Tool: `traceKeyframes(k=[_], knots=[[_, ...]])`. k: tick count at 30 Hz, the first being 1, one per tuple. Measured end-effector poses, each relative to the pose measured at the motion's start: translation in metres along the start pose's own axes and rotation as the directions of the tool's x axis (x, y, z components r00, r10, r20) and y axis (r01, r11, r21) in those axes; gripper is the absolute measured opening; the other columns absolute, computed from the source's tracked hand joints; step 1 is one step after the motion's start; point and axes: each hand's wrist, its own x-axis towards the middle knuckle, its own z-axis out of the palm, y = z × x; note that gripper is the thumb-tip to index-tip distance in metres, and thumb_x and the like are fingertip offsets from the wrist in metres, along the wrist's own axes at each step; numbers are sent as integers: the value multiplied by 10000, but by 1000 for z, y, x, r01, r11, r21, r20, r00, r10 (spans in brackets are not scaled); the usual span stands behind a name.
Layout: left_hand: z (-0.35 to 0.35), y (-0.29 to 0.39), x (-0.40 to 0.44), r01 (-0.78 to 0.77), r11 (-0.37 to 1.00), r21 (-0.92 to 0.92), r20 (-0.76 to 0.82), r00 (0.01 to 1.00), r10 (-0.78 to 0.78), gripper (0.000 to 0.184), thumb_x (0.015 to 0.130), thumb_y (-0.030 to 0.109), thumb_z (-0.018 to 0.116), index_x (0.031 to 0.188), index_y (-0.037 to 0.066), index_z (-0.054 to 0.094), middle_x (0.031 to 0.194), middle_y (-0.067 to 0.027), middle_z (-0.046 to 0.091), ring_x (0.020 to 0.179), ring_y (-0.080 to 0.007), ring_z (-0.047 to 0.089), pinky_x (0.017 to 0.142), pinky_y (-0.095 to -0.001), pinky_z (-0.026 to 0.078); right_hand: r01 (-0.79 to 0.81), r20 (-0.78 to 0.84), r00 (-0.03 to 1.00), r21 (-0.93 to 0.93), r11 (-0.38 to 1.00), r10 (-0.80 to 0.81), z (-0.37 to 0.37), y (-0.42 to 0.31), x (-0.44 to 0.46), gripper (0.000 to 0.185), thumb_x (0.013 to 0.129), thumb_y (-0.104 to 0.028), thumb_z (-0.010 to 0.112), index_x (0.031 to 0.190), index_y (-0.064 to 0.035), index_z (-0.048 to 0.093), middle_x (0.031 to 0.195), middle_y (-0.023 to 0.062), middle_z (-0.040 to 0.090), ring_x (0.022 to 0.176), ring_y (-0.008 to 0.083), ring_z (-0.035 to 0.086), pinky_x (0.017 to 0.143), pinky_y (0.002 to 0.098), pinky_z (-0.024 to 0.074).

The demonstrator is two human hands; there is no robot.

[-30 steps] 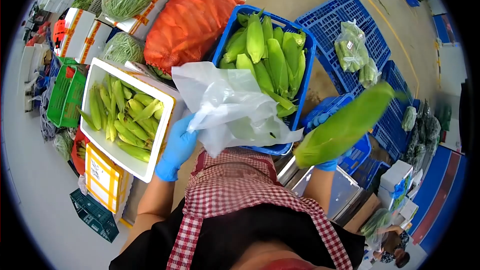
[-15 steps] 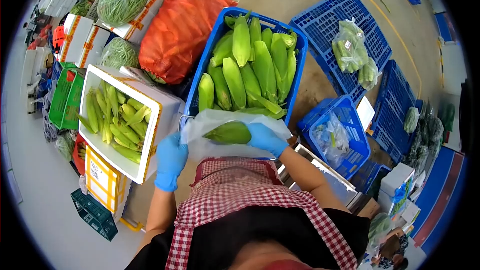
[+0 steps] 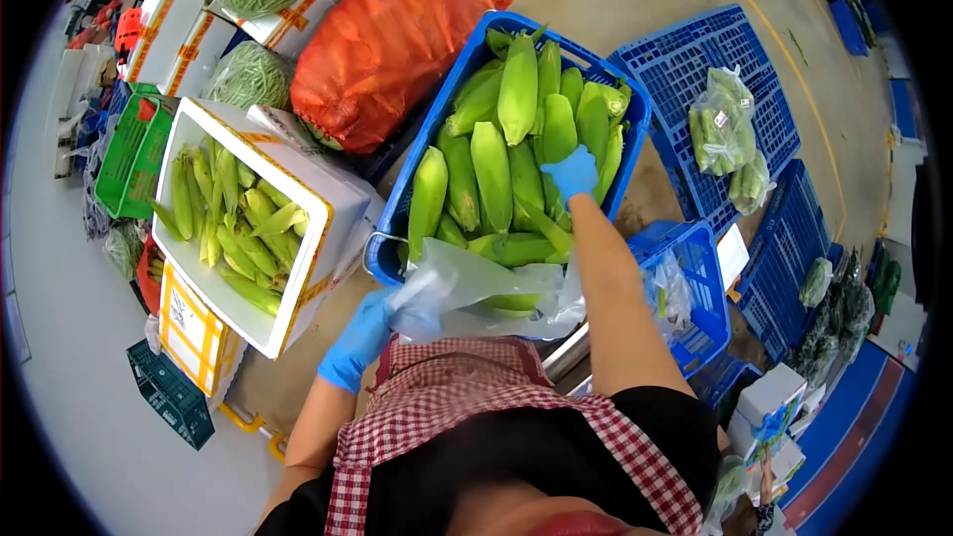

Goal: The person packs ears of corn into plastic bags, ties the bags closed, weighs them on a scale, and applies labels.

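Observation:
My left hand (image 3: 359, 342), in a blue glove, is closed on the edge of a translucent plastic bag (image 3: 452, 288) at the near side of the blue crate (image 3: 380, 258). Something green, likely an ear of corn (image 3: 514, 304), shows through the bag's plastic. My right hand (image 3: 573, 175), gloved too, reaches into the crate. Its thumb and fingers lie on either side of the lower part of a husked-in green ear of corn (image 3: 559, 129). Several more unpeeled ears (image 3: 493, 174) fill the crate.
Left stands a white foam box (image 3: 323, 238) with smaller corn ears (image 3: 238, 228). A red mesh sack (image 3: 387, 50) lies behind it. Blue pallets (image 3: 655, 60) with bagged vegetables (image 3: 723, 124) are at right, near another blue crate (image 3: 703, 288) holding plastic bags.
My right hand has left the ear of corn at the bag and moved forward and right into the crate. My left hand has stayed on the bag. The view has shifted slightly.

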Motion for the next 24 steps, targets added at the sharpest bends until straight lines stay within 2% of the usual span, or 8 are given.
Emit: traceKeyframes(k=[2, 4, 8, 13, 16, 20, 21, 24], knots=[[-6, 4, 5, -13, 992, 123, 13, 1000, 11, 311, 847, 158, 507, 1094, -22, 563, 999, -84, 609, 911, -152, 565, 847, -275, 429, -136, 351, 935, 478, 868, -47, -22, 12, 3, 708, 649, -326, 738, 1202, 7, 448, 1140, 175, 529, 955, 289, 572, 811, 406, 470], [-9, 6, 7, 22, 996, 82, 51, 998, -27, 309, 833, 138, 518, 1086, -33, 562, 986, -87, 608, 891, -150, 567, 838, -274, 434, -470, 540, 792, 837, 281, -283, -50, 21, -25, 644, 683, -329, 710, 1188, -9, 472, 1156, 141, 533, 990, 270, 562, 837, 407, 461], [-7, 9, 14, 83, 985, -149, 150, 987, -61, 386, 807, 115, 536, 1158, -40, 489, 1052, -93, 575, 923, -164, 556, 850, -279, 431, -563, 408, 767, 799, -214, -495, -112, 24, -145, 614, 696, -250, 704, 1217, -38, 457, 1164, 113, 536, 1053, 254, 526, 888, 390, 438], [10, 24, 14, 44, 996, -82, 209, 978, -26, 524, 788, 90, 589, 1265, -10, 395, 1148, -84, 533, 1010, -178, 533, 896, -289, 418, 369, 47, 774, 778, 509, -632, -94, 13, -222, 683, 621, -232, 759, 1209, -54, 459, 1173, 98, 528, 1045, 222, 526, 874, 351, 435], [11, 24, 11, -4, 994, -112, 208, 978, 27, 413, 811, 144, 576, 1186, -5, 488, 1074, -64, 563, 973, -161, 532, 877, -276, 404, 755, 81, 539, 395, 524, -838, -92, -13, -213, 495, 655, -178, 743, 1091, -46, 549, 958, 55, 604, 872, 180, 580, 798, 292, 458], [-4, 16, 10, 26, 999, -41, 163, 986, -19, 407, 809, 118, 583, 1185, -8, 488, 1077, -62, 565, 980, -150, 524, 892, -273, 395, -224, 466, 746, 848, 480, -475, -62, -25, -135, 275, 753, -146, 627, 972, 17, 599, 697, 70, 620, 672, 162, 607, 699, 282, 491], [-2, 9, 8, 39, 999, 19, 138, 990, -41, 387, 802, 99, 589, 1163, -15, 509, 1062, -66, 573, 973, -152, 530, 892, -272, 397, -74, 310, 859, 862, 501, -407, -36, -36, -111, 344, 758, -219, 632, 1001, 15, 566, 779, 125, 622, 713, 190, 608, 688, 312, 494], [2, 10, -1, 35, 996, 76, 151, 987, -46, 334, 811, 95, 585, 1124, -14, 550, 1058, -56, 576, 983, -139, 510, 899, -264, 382, 303, 10, 952, 128, 944, -307, 53, -60, -81, 547, 693, -284, 697, 1106, 13, 495, 874, 187, 601, 793, 246, 601, 695, 343, 489]])
